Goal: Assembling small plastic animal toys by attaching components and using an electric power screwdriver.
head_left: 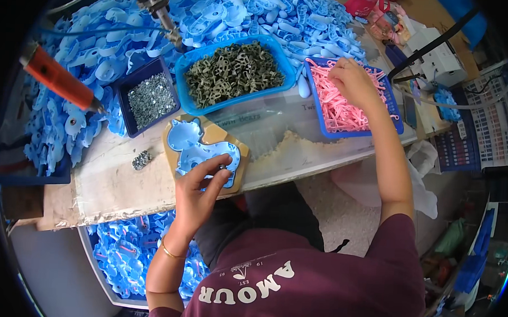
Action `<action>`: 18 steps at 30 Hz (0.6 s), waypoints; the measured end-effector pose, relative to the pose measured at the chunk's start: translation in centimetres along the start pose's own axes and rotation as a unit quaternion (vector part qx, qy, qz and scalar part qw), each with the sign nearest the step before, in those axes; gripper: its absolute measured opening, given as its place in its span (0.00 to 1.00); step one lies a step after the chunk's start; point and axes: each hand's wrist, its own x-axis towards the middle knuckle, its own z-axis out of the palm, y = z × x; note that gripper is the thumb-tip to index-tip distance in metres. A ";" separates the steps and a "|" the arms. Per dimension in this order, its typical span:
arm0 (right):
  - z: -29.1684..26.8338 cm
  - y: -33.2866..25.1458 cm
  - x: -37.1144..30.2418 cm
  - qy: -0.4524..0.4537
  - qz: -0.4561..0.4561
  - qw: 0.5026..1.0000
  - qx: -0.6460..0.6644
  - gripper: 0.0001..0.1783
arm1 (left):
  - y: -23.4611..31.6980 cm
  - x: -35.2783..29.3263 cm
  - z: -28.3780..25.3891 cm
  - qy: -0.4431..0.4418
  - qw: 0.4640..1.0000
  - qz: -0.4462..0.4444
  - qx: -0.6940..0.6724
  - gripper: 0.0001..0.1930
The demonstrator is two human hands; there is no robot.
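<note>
A blue plastic toy shell half, hollow side up, rests in a tan shaped holder near the table's front edge. My left hand is over its right end, thumb and fingers pinched together. Something small and dark shows at those fingertips, too small to name. Off to the right, my right hand reaches into a dark blue basket of thin pink plastic pieces. Its fingers are bent down and closed among the pieces; what they hold is hidden.
A light blue tray of dark metal-like clips and a navy bin of small screws stand behind the holder. Loose screws lie left of it. Blue shells heap up behind. An orange screwdriver hangs at left. Below sits a shell-filled crate.
</note>
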 end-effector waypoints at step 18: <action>-2.6 -20.9 -0.6 -0.125 0.008 0.716 0.687 0.07 | 0.1 1.0 -0.6 0.041 0.969 -0.085 -0.227 0.12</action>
